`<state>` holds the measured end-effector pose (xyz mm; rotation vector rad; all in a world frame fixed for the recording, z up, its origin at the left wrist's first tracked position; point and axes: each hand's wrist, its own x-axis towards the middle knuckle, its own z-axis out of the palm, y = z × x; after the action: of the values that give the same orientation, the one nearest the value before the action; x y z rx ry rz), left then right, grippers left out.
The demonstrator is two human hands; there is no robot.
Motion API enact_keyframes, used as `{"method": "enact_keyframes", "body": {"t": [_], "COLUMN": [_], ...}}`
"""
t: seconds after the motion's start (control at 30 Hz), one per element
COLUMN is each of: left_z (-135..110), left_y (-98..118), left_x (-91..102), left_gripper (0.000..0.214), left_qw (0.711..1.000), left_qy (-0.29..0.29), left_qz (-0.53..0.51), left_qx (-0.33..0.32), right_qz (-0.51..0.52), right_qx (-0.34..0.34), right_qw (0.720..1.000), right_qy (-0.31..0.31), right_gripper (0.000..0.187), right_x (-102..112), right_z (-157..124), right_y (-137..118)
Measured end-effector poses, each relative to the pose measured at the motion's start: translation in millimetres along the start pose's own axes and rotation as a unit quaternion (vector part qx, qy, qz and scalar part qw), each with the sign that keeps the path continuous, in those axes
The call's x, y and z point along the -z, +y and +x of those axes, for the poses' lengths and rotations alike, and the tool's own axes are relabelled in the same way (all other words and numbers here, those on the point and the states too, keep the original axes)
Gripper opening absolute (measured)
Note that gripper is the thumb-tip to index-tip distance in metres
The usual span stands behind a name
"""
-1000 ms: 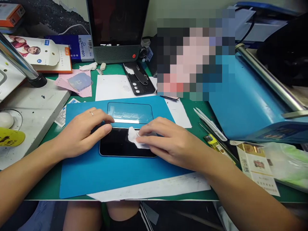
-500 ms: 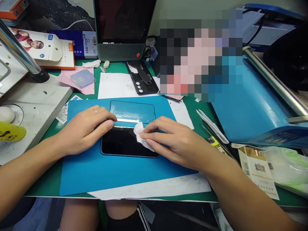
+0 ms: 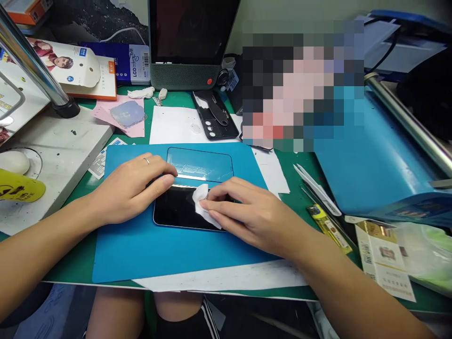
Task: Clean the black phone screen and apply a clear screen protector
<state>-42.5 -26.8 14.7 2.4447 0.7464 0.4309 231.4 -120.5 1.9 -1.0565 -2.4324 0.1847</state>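
Note:
A phone [image 3: 173, 209] with a dark screen lies flat on the blue mat [image 3: 141, 254]. My left hand [image 3: 136, 190] is at its upper left corner, thumb and fingers curled in against the edge. My right hand [image 3: 261, 216] pinches a crumpled white wipe [image 3: 200, 197] and presses it on the middle of the screen, covering the phone's right end. Just beyond the phone lies a clear screen protector [image 3: 199, 162] with a black border.
Behind the mat, a black phone case [image 3: 215, 115] lies on white paper [image 3: 169, 125]. Tweezers [image 3: 318, 190] and a yellow lighter-like item [image 3: 329, 228] lie at right, beside a large blue machine [image 3: 370, 155]. A metal post [image 3: 38, 61] stands on a pale base at left.
The wipe in my right hand has shifted slightly left and nearer me over the screen. My left hand stays at the phone's corner. The whole view has moved slightly.

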Motion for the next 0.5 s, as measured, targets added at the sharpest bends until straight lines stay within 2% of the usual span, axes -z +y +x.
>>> {"method": "enact_keyframes", "body": {"t": [0.17,0.27,0.5], "left_z": [0,0,0], "left_y": [1,2,1], "left_x": [-0.7,-1.1,-2.8], "left_gripper": [0.038,0.038,0.041], "left_qw": [0.998,0.997,0.996], "left_qy": [0.041,0.051,0.061], "left_qz": [0.006,0.001,-0.001], "left_qx": [0.045,0.058,0.063], "right_qz": [-0.098,-0.096,-0.102], "right_qx": [0.009,0.019,-0.006], "right_qw": [0.994,0.995,0.994], "right_qy": [0.039,0.030,0.031], "right_gripper": [0.020,0.022,0.019], "right_x": [-13,-17,-17], "right_z": [11,16,13], "right_y": [-8,-10,-6]}}
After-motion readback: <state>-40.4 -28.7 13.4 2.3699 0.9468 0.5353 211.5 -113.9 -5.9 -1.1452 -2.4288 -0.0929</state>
